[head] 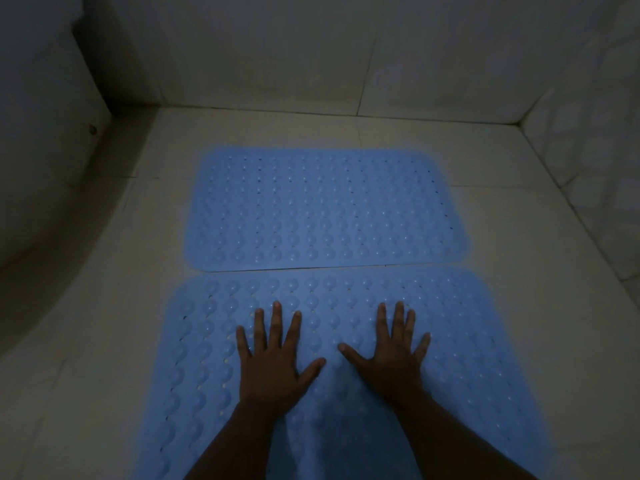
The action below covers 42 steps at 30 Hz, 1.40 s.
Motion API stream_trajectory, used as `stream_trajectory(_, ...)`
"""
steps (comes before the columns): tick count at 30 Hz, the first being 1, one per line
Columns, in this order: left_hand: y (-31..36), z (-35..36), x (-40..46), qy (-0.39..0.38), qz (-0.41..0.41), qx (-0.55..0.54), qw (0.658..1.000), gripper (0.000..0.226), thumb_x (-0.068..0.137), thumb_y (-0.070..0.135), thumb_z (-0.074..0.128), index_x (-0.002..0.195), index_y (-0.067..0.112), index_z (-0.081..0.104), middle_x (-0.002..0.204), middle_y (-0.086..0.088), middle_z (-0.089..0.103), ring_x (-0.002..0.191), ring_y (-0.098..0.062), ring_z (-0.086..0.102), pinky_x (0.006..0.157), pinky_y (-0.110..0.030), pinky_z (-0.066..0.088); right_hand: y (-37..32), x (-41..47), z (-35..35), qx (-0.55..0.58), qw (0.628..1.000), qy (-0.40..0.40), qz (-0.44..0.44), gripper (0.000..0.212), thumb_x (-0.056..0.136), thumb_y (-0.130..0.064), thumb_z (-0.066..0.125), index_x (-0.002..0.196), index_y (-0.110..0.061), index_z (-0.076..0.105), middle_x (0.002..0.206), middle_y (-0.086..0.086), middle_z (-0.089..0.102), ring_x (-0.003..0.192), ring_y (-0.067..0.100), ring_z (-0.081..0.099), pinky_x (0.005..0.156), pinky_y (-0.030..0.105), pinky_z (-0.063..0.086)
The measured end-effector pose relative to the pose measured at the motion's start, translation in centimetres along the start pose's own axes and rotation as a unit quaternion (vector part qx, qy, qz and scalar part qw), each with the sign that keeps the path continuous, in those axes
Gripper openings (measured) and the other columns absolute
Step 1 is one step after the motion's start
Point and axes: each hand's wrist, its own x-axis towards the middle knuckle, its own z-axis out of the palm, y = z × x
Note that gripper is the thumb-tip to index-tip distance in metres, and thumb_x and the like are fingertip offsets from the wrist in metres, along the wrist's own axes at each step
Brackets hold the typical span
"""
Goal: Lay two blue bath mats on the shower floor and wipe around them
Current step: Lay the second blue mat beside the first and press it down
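Observation:
Two blue bath mats with raised bumps and small holes lie flat on the pale tiled shower floor (104, 341). The far mat (325, 209) sits toward the back wall. The near mat (467, 358) lies just in front of it, their long edges almost touching. My left hand (273, 362) rests palm down on the near mat, fingers spread. Palm down beside it, to the right, my right hand (391, 355) is also on the near mat with fingers spread. Neither hand holds anything.
Tiled walls close the floor at the back (311, 64) and on the right (588, 168). A curved pale edge (52, 220) bounds the floor on the left. Bare tile runs around both mats. The light is dim.

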Motion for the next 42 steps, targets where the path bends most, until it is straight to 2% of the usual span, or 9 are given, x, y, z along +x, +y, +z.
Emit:
stream_trajectory(17,0.5,0.0,0.8,-0.009,0.002,-0.008,1.000,0.097,0.084,0.091,0.025,0.162,0.035,0.016,0.172,-0.006,-0.002,0.157,-0.034,-0.005,0.119,-0.070,0.001,0.3,0.9,-0.4,-0.014,1.000,0.000,0.011,0.121,0.064,-0.103,0.017,0.155,-0.034,-0.021,0.163,0.001,-0.033,0.149,0.025,-0.031,0.118,0.065,-0.011)
stream_trajectory(19,0.4,-0.3,0.8,-0.011,0.005,-0.015,1.000,0.096,0.085,0.091,0.025,0.162,0.036,0.015,0.172,-0.005,-0.002,0.157,-0.034,-0.006,0.120,-0.069,0.000,0.2,0.9,-0.7,-0.004,1.000,0.001,0.018,0.118,0.066,-0.102,0.021,0.157,-0.034,-0.013,0.165,0.001,-0.026,0.151,0.025,-0.028,0.117,0.065,-0.013)
stream_trajectory(23,-0.8,-1.8,1.3,0.015,0.023,-0.018,0.999,0.087,0.089,0.085,0.029,0.161,0.035,0.021,0.172,-0.004,0.007,0.157,-0.034,0.007,0.122,-0.062,0.004,-1.8,1.5,-1.7,0.096,0.991,0.078,0.048,0.092,0.080,-0.086,0.039,0.155,-0.035,0.024,0.168,0.002,0.003,0.154,0.022,-0.011,0.116,0.069,-0.009)
stream_trajectory(25,-2.1,-2.5,1.9,0.039,0.013,-0.014,0.999,0.083,0.091,0.080,0.032,0.159,0.032,0.029,0.170,-0.005,0.018,0.156,-0.035,0.014,0.122,-0.061,0.008,-3.2,2.3,-1.8,0.113,0.989,0.090,0.026,0.085,0.083,-0.082,0.042,0.152,-0.035,0.031,0.168,0.002,0.006,0.155,0.022,-0.009,0.117,0.068,-0.010)
stream_trajectory(28,-4.9,-3.4,3.1,0.052,-0.012,0.000,0.999,0.080,0.094,0.074,0.031,0.158,0.027,0.033,0.169,-0.007,0.021,0.156,-0.034,0.012,0.122,-0.061,0.006,-5.5,3.3,-1.7,0.132,0.985,0.103,-0.032,0.076,0.085,-0.077,0.046,0.148,-0.036,0.036,0.168,0.000,0.008,0.155,0.021,-0.007,0.117,0.066,-0.009)
stream_trajectory(30,-7.2,-4.1,3.9,0.045,-0.028,0.015,0.998,0.082,0.094,0.073,0.025,0.160,0.025,0.029,0.170,-0.008,0.016,0.158,-0.033,0.004,0.122,-0.060,0.001,-7.4,3.8,-1.7,0.139,0.981,0.111,-0.076,0.070,0.087,-0.074,0.048,0.146,-0.037,0.039,0.167,0.000,0.010,0.155,0.022,-0.004,0.118,0.065,-0.008)
stream_trajectory(34,-10.9,-4.9,4.7,0.003,-0.041,0.033,0.999,0.088,0.094,0.077,0.014,0.164,0.024,0.009,0.171,-0.004,-0.009,0.156,-0.027,-0.020,0.124,-0.056,-0.010,-11.0,5.1,-1.4,0.133,0.972,0.114,-0.155,0.062,0.089,-0.072,0.041,0.141,-0.038,0.043,0.166,-0.001,0.015,0.155,0.022,-0.001,0.119,0.065,-0.003)
stream_trajectory(39,-12.2,-3.7,4.2,0.003,-0.002,0.046,0.999,0.094,0.095,0.080,0.022,0.164,0.019,0.004,0.171,-0.008,-0.010,0.157,-0.027,-0.013,0.125,-0.059,0.003,-14.0,6.3,-0.4,0.142,0.958,0.134,-0.209,0.055,0.090,-0.065,0.043,0.137,-0.037,0.050,0.163,-0.002,0.024,0.155,0.023,0.007,0.119,0.064,0.003)
stream_trajectory(42,-12.2,-3.5,4.3,0.009,0.000,0.047,0.999,0.093,0.096,0.078,0.024,0.164,0.019,0.001,0.171,-0.009,-0.011,0.157,-0.026,-0.013,0.125,-0.058,0.004,-15.3,7.2,0.5,0.143,0.943,0.162,-0.254,0.049,0.092,-0.059,0.048,0.133,-0.033,0.056,0.161,-0.001,0.030,0.155,0.022,0.012,0.120,0.064,0.006)
